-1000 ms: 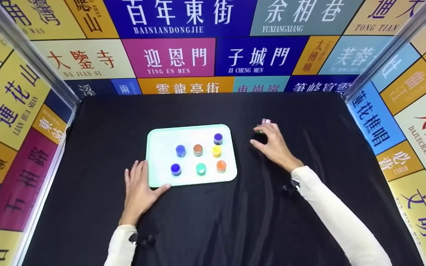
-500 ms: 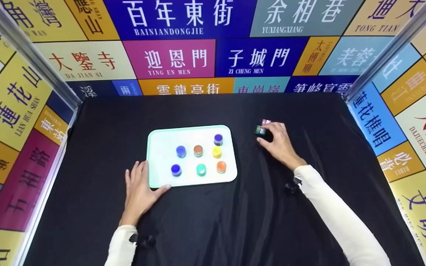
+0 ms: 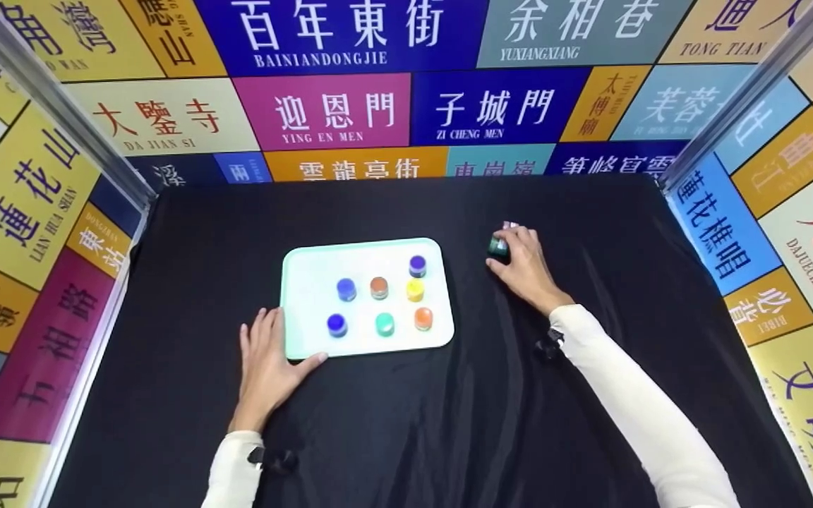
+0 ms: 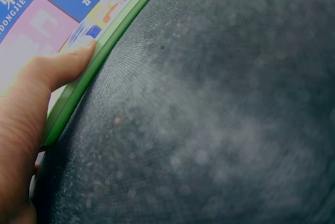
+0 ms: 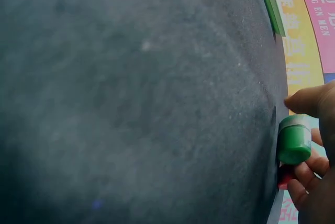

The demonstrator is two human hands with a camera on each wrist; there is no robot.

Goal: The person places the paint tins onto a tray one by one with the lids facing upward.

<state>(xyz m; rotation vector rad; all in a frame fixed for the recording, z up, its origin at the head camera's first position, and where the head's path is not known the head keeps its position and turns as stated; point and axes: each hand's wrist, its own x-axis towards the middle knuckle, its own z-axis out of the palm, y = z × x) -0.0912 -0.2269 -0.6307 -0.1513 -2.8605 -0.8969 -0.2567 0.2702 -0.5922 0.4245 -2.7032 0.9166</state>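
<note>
My left hand rests at the near left corner of a pale green-rimmed tray, thumb on its near rim and straight fingers along its left side. Right of the tray, my right hand has its thumb and fingers round a small paint jar with a green lid. That jar lies sideways in the right wrist view, its lid end towards the lower fingers. Those fingers partly cover a red-lidded jar right beside it, whose pinkish end shows beyond the hand in the head view.
On the tray stand several small paint jars, among them a yellow one, a brown one and a teal one. A black cloth covers the table. Printed panels with clear corner posts enclose the back and sides.
My right hand first draws back a little from the green-lidded jar, baring it, then closes in with thumb and fingers round it. The left hand and tray stay in place.
</note>
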